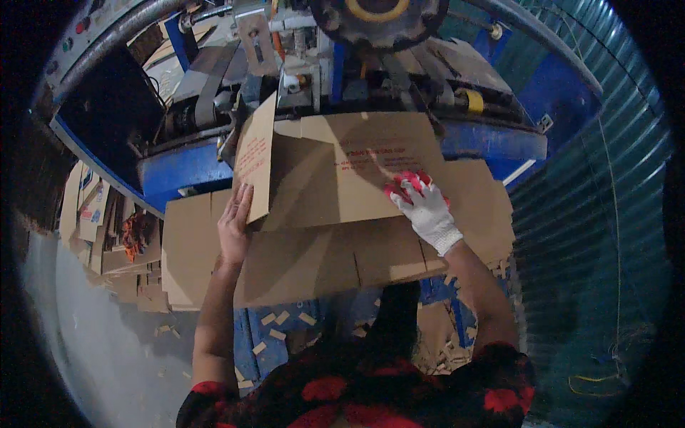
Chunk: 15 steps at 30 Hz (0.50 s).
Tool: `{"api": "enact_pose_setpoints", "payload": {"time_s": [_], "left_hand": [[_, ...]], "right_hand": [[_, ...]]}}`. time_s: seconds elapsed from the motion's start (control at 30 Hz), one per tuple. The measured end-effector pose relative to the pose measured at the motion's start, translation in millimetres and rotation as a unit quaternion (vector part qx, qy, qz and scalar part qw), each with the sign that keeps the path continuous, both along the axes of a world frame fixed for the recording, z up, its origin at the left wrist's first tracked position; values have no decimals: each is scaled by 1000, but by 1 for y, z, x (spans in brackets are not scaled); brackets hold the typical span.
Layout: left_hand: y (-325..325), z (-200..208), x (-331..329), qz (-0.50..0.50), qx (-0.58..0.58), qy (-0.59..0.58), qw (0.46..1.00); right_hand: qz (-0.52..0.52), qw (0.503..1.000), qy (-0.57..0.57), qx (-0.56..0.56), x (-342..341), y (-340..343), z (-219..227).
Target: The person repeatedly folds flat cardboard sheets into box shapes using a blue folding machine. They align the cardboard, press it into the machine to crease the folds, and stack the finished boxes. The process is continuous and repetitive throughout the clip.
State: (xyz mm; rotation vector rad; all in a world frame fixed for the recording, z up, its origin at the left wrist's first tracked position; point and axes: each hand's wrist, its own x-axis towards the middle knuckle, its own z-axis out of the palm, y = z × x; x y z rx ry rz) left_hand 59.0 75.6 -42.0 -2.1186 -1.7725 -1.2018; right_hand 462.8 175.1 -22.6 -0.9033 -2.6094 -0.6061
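Brown corrugated-cardboard blank w/ red print [314,196] is positioned just in front of blue metal machine [492,146], on top of plain brown cardboard sheets [300,267] spread along machine's front. One panel is folded up, approx. upright, left of machine's middle; remainder is laid roughly flat.

Bare L hand [236,216]: fingers placed on raised panel near its lower edge; thumb hidden, so whether panel is pinched cannot be told. R hand [429,212], in white knit glove w/ red-coated fingers: fingers spread on flat part, nothing clasped.

Handling (judged): light; stiff across panels, easily bent at creases; some springback expected. Dry surface, low slip, esp. under coated glove. Edges & corners could be crushed if squeezed hard. Grip best taken at raised panel's free edge, flat part steadied by open palm.
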Motion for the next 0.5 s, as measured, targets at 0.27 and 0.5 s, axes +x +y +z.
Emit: {"api": "enact_pose_setpoints", "payload": {"time_s": [0.27, 0.5], "left_hand": [[82, -14, -17, 9, -29, 98, 995], [180, -17, -41, 47, -19, 179, 983]], "right_hand": [[-7, 996, -80, -40, -15, 90, 2], [50, 989, -43, -135, -40, 179, 25]]}}
